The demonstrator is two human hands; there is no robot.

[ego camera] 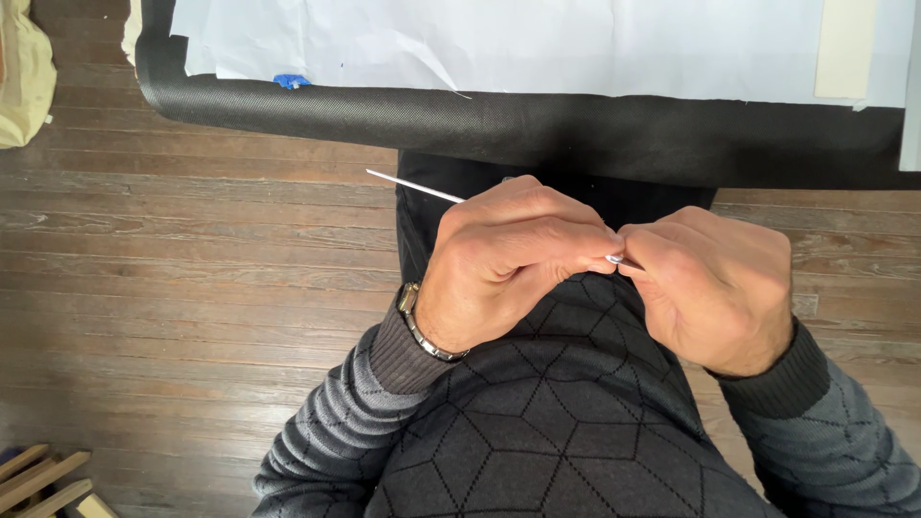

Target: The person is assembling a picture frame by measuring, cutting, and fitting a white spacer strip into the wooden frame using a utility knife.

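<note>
We looked straight down at our own two hands, held close together in front of our chest, over a grey sweater [566,412] with a dark geometric line pattern. Our left hand [508,264] was curled into a loose fist, its grip pressed together around a thin, pale rod [414,187] whose free end stuck out past the knuckles toward the upper left. Our right hand [715,283] met the left at the fingertips, and its grip pinched a small silvery tip [614,259] that showed between the two thumbs; we could not tell whether that tip was the other end of the same rod. A metal wristwatch [422,331] sat on the left wrist, just above the ribbed cuff. Just beyond the hands ran the edge of a table [576,129] wrapped in black woven fabric, with white paper sheets [537,43] spread on top and a small blue scrap [291,82] near the paper's lower left corner. Below everything lay a dark wooden plank floor [192,288].
</note>
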